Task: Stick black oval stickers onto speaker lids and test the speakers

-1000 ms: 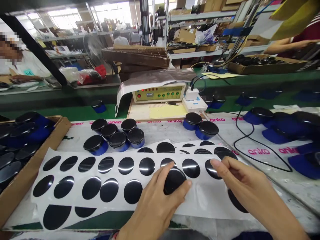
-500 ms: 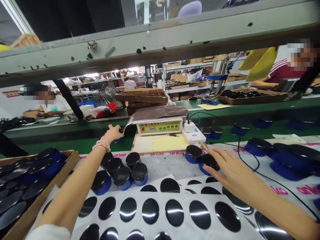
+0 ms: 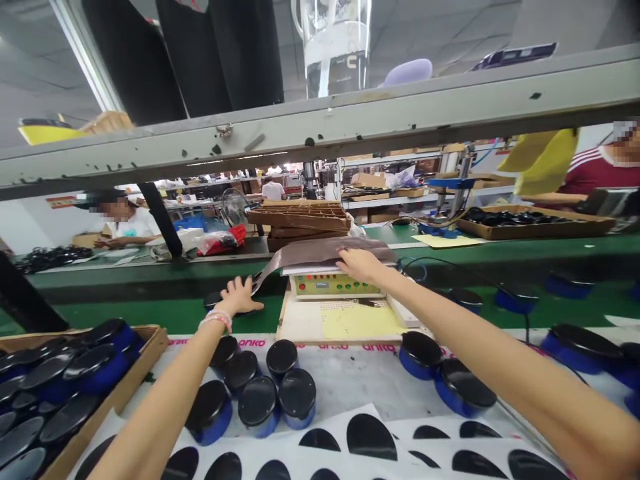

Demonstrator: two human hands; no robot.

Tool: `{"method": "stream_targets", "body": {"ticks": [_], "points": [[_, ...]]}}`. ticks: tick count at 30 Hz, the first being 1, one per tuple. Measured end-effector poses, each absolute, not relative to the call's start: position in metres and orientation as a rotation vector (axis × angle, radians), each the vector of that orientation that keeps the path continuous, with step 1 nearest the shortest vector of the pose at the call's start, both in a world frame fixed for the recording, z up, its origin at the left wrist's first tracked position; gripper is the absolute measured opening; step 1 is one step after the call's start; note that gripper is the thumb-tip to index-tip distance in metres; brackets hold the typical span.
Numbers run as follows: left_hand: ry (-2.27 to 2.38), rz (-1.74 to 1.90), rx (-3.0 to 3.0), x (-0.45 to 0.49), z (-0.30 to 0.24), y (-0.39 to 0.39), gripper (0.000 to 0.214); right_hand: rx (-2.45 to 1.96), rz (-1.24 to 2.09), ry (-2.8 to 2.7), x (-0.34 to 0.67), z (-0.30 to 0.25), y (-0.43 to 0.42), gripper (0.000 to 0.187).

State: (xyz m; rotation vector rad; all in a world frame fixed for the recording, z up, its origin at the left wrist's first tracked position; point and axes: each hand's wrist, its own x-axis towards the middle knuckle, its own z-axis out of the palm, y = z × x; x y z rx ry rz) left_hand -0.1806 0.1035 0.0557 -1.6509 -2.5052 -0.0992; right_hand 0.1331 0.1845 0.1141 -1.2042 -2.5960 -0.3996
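Note:
My left hand (image 3: pixel 240 297) is over the green belt (image 3: pixel 187 312), fingers spread, with nothing in it. Just beside it, partly hidden, stands a round blue piece with a black top (image 3: pixel 213 301). My right hand (image 3: pixel 361 263) reaches forward, fingers outstretched and fingertips touching the brown sheet (image 3: pixel 305 252) draped over a control box (image 3: pixel 333 285). In front of my left hand, several blue pieces with black tops (image 3: pixel 259 400) stand on the white work surface (image 3: pixel 345 380). Two similar pieces (image 3: pixel 420 353) stand below my right forearm. Sheets of black round stickers (image 3: pixel 371 437) lie nearest me.
At left, a cardboard box (image 3: pixel 157 343) holds many blue pieces. A metal shelf beam (image 3: pixel 280 137) crosses overhead. A yellow sheet (image 3: pixel 360 322) lies before the control box. Co-workers sit across the belt at left (image 3: pixel 133 223) and right (image 3: pixel 590 170).
My right hand has moved from the blue pieces up to the brown sheet. My left hand's fingers have spread, and a blue piece now shows to its left. The view has tilted upward.

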Motion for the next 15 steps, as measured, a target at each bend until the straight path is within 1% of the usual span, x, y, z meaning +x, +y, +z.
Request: {"method": "stream_targets", "body": {"ticks": [3, 7, 10, 13, 14, 15], "points": [[-2.399, -0.123, -1.701, -0.166, 0.054, 0.113, 0.044, -1.241, -0.316, -2.667, 0.122, 0.12, 0.199, 0.032], [-2.344, -0.147, -1.709, -0.152, 0.066, 0.118, 0.036, -1.313, -0.156, -2.692, 0.118, 0.127, 0.197, 0.031], [-2.26, -0.223, -1.715, -0.144, 0.095, 0.112, 0.031, -1.321, 0.02, -2.619, 0.122, 0.139, 0.187, 0.031], [-2.096, -0.334, -1.702, -0.124, 0.134, 0.089, 0.031, -1.252, 0.271, -2.489, 0.133, 0.149, 0.159, 0.033], [-2.027, -0.364, -1.708, -0.111, 0.146, 0.077, 0.029, -1.208, 0.38, -2.452, 0.137, 0.15, 0.143, 0.037], [-1.951, -0.386, -1.727, -0.096, 0.154, 0.061, 0.027, -1.149, 0.501, -2.423, 0.141, 0.149, 0.125, 0.044]]}}
